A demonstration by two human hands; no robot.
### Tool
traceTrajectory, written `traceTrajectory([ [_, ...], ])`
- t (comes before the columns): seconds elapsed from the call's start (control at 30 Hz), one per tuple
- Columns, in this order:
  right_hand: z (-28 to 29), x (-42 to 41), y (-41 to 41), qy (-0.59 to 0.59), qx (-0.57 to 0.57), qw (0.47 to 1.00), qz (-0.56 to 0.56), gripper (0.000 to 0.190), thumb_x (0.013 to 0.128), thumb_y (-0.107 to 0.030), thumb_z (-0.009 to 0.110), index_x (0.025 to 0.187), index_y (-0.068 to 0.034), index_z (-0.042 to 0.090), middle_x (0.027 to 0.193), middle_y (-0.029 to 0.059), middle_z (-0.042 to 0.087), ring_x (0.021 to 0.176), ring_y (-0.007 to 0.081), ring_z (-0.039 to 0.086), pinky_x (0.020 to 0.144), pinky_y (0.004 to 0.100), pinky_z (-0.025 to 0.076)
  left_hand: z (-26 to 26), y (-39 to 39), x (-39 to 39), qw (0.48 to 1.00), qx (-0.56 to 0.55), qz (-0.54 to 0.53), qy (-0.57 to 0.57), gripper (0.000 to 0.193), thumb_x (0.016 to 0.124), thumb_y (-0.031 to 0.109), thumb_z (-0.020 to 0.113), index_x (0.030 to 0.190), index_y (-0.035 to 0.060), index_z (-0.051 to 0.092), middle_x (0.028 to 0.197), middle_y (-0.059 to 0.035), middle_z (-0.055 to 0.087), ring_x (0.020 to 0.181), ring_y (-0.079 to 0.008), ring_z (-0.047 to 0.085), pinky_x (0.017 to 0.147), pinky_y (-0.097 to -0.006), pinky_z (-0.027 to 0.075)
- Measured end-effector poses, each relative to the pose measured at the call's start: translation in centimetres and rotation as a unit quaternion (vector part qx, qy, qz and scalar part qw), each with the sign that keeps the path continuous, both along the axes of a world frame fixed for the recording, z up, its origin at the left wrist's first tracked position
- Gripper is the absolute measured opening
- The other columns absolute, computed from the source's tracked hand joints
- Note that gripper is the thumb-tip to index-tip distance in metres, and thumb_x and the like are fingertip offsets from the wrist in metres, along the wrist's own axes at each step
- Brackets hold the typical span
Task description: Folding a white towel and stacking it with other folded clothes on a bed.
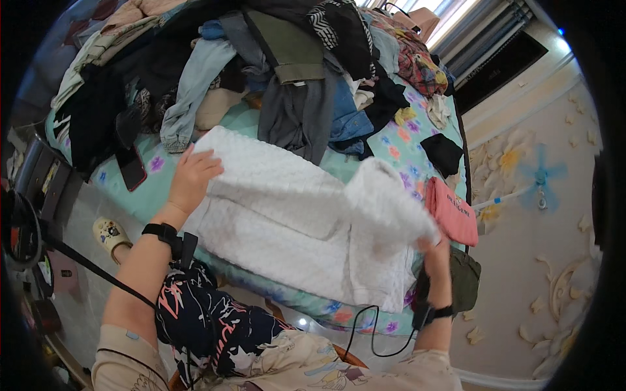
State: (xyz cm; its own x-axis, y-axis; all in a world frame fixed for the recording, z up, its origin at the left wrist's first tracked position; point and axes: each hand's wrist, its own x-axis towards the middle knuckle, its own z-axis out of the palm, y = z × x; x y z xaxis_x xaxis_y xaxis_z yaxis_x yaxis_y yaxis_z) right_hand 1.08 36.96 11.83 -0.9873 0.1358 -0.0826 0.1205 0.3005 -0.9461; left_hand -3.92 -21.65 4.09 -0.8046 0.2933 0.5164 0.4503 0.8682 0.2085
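Note:
A white quilted-texture garment (274, 244), apparently a sweatshirt, lies spread on the near side of the bed, its body folded along a long crease. At its left edge my left hand (194, 168) has its fingers curled over the cloth. Out to the right, my right hand (433, 247) grips the end of a raised sleeve (386, 195); hand and sleeve are blurred by motion. The sleeve arches above the garment's right part. Each wrist wears a black strap with a small device.
Piled clothes, including grey trousers (296, 115) and light jeans (198, 88), cover the far side of the flowered bedsheet (234, 119). A phone (131, 167) lies at left. Folded pink (452, 210), black (442, 154) and olive (464, 281) clothes line the right edge. A black cable (374, 337) hangs in front.

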Motion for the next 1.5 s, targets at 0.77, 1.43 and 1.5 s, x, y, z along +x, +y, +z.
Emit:
traceTrajectory([
  [0.77,4.8,-10.4,-1.7,0.09,0.294,0.951,-0.033,0.032,0.073,0.001,0.061,0.105,0.002,0.061,0.096,0.0089,0.067,0.091,0.0199,0.062,0.08,0.0298,0.048,4.1,4.4,-4.8,0.983,0.132,0.122,0.047,0.009,0.078,0.002,0.058,0.081,0.0076,0.065,0.088,-0.0091,0.061,0.089,-0.032,0.058,0.08,-0.0415,0.046],
  [1.43,-7.3,5.0,-3.3,-0.041,0.488,0.864,-0.12,0.028,0.076,-0.014,0.067,0.097,0.003,0.06,0.099,0.0222,0.062,0.091,0.0364,0.061,0.081,0.0413,0.047,-1.2,1.5,0.9,0.991,-0.048,-0.001,-0.124,0.008,0.072,0.012,0.068,0.075,0.0087,0.062,0.082,-0.0068,0.058,0.089,-0.0276,0.056,0.078,-0.0381,0.047],
  [1.5,-7.6,5.3,-2.4,-0.248,0.455,0.846,-0.126,0.029,0.08,-0.021,0.067,0.093,0.004,0.06,0.104,0.024,0.063,0.094,0.0361,0.061,0.082,0.0415,0.046,-0.5,1.8,1.2,0.988,-0.031,0.04,-0.147,0.01,0.073,0.015,0.069,0.074,0.0081,0.062,0.081,-0.0073,0.059,0.089,-0.0277,0.057,0.078,-0.0385,0.048],
])
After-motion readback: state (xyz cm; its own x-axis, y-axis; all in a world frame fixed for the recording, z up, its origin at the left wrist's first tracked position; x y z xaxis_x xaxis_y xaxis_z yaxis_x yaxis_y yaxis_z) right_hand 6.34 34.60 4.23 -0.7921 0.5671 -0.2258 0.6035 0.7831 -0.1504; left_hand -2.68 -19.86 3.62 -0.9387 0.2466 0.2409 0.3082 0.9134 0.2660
